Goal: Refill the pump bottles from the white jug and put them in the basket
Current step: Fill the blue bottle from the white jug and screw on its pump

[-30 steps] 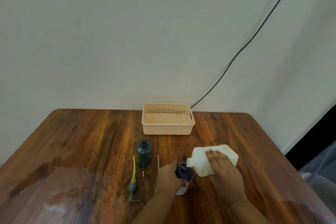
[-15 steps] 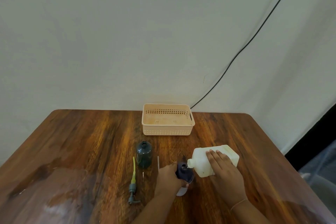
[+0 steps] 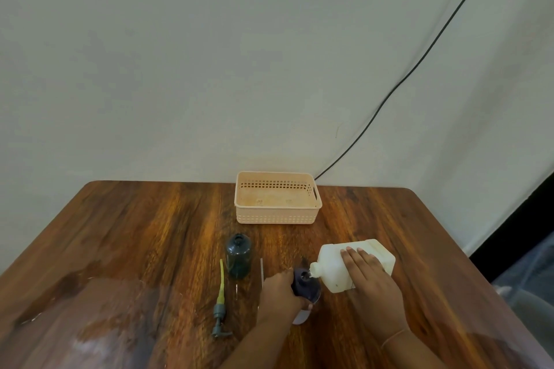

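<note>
My right hand [image 3: 370, 281] grips the white jug [image 3: 332, 265], which is tipped on its side with its spout over the open mouth of a dark purple bottle [image 3: 305, 284]. My left hand [image 3: 278, 293] holds that bottle upright from its left side. A second dark green bottle [image 3: 238, 255] stands open to the left, without its pump. Its grey pump with a yellow tube [image 3: 220, 301] lies flat on the table. A thin clear tube [image 3: 262, 274] lies between the two bottles. The peach basket [image 3: 277, 216] sits at the far edge.
The wooden table [image 3: 150, 234] has a wet glossy patch at the near left. A black cable [image 3: 389, 96] runs down the wall behind the basket. A pale object [image 3: 300, 317] lies under my left hand.
The jug stays tipped over the purple bottle; both hands hold nearly the same places.
</note>
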